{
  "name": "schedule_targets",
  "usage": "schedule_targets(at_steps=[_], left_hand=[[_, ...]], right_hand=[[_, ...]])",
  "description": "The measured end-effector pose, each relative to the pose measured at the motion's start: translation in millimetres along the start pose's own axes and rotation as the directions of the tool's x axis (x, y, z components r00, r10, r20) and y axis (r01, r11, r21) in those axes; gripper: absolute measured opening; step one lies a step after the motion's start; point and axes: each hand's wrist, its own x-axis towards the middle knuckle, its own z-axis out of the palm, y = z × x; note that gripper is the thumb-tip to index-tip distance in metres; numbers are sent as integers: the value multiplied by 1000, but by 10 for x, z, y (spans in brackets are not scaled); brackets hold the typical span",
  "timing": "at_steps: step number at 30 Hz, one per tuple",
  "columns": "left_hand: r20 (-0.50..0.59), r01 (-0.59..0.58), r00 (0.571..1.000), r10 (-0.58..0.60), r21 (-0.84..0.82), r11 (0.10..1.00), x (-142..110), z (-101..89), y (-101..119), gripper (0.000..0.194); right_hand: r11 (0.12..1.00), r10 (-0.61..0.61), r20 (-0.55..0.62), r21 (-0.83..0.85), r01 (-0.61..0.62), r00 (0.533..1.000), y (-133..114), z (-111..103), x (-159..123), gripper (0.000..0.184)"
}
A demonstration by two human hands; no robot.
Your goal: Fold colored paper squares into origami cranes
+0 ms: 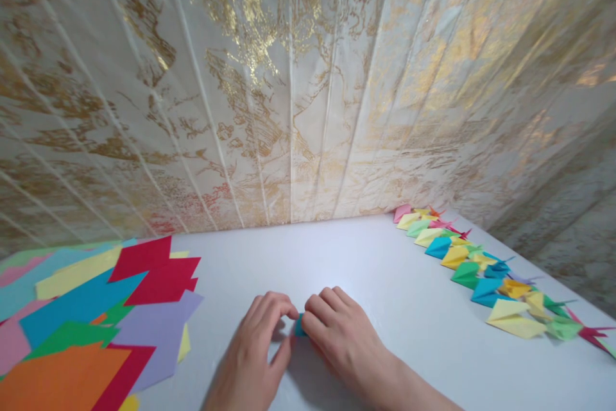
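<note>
A small piece of blue folded paper [300, 326] lies low over the front middle of the white table, mostly covered by my fingers. My right hand [344, 334] is closed over it from the right, with its fingers curled. On the other side, my left hand [260, 347] bends its index finger and thumb to the paper's left edge, leaving a gap behind the fingertips. The paper's folded shape is largely hidden.
Loose coloured paper sheets, among them an orange sheet [62, 379] and a lilac sheet [156, 334], overlap on the left. Rows of folded paper cranes [488, 292] line the right edge of the table [385, 270]. A gold-patterned curtain [269, 109] hangs behind.
</note>
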Motion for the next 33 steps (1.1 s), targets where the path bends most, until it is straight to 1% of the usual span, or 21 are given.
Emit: schedule_targets(at_steps=[1, 3, 5, 8, 11, 14, 16, 18, 22, 25, 27, 30, 33], left_hand=[[30, -30, 999, 28, 71, 997, -18, 0, 7, 26], [87, -90, 993, 75, 187, 978, -38, -18, 24, 26], [117, -155, 985, 129, 257, 954, -41, -53, 34, 24], [141, -218, 973, 183, 299, 929, -32, -109, 24, 21], [125, -192, 979, 160, 317, 929, -32, -139, 1, 19], [104, -131, 989, 102, 331, 935, -38, -147, -10, 16], [101, -92, 993, 60, 340, 936, -38, -146, -7, 15], [102, -50, 995, 16, 343, 938, -32, -143, 1, 13], [98, 25, 993, -60, 331, 943, -13, -130, 2, 15], [70, 43, 995, -71, 339, 940, -4, -118, -23, 14], [72, 35, 995, -62, 338, 941, 3, -110, -41, 12], [69, 39, 995, -68, 346, 937, 19, -99, -50, 17], [81, 51, 993, -85, 357, 933, 33, -85, -33, 17]], right_hand=[[999, -2, 30, -39, 3, 1000, -2, 5, 2, 12], [1000, 7, 62, -12, -6, 998, 2, -8, 2, 7], [993, 32, 85, 107, -41, 996, 39, -58, -5, 6], [936, 74, 132, 332, -114, 989, 151, -151, -16, 16], [864, 148, 150, 462, -202, 977, 241, -172, -14, 12], [800, 266, 158, 514, -310, 951, 244, -128, 4, 12], [759, 334, 181, 530, -377, 925, 215, -100, 18, 14], [738, 370, 206, 527, -421, 906, 184, -90, 33, 13], [751, 400, 223, 477, -457, 889, 138, -99, 63, 10], [756, 417, 233, 447, -478, 878, 103, -104, 79, 11], [761, 425, 239, 428, -487, 873, 80, -103, 79, 11], [771, 436, 222, 407, -489, 872, 53, -100, 69, 12], [774, 439, 208, 406, -486, 874, 43, -103, 64, 15]])
